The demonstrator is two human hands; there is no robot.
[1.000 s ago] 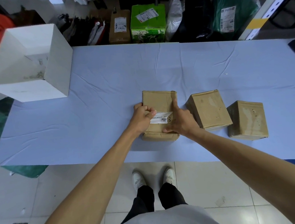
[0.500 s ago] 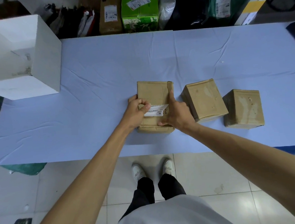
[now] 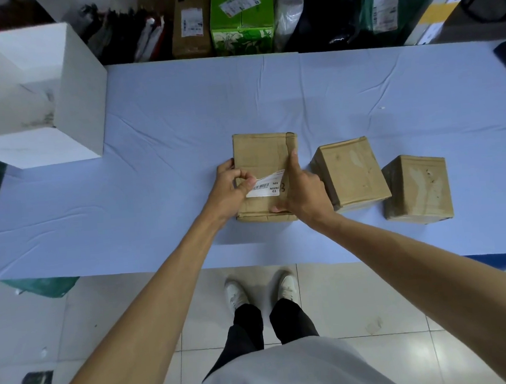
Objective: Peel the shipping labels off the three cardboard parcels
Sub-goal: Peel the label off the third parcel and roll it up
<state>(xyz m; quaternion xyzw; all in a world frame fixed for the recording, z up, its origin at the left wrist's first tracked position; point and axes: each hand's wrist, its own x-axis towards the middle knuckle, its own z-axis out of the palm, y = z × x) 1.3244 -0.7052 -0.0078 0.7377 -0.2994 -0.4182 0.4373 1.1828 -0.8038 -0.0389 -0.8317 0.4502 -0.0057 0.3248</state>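
Observation:
Three brown cardboard parcels lie in a row on the blue table. The left parcel [image 3: 259, 156] carries a white shipping label [image 3: 266, 186] with a barcode. My left hand [image 3: 229, 190] pinches the label's left end, which is lifted off the cardboard. My right hand [image 3: 303, 189] presses on the same parcel's right edge, thumb along its side. The middle parcel [image 3: 351, 173] and the right parcel [image 3: 418, 186] show bare tops with pale marks and no label visible.
A large white open box [image 3: 65, 94] stands at the table's [image 3: 165, 138] far left. Behind the table are a green carton [image 3: 241, 20], a brown parcel [image 3: 190, 24] and dark bags. My feet are at the table's near edge.
The label's left end has come up from the parcel under my left hand's pinch. My right hand still presses the parcel. The camera has shifted slightly.

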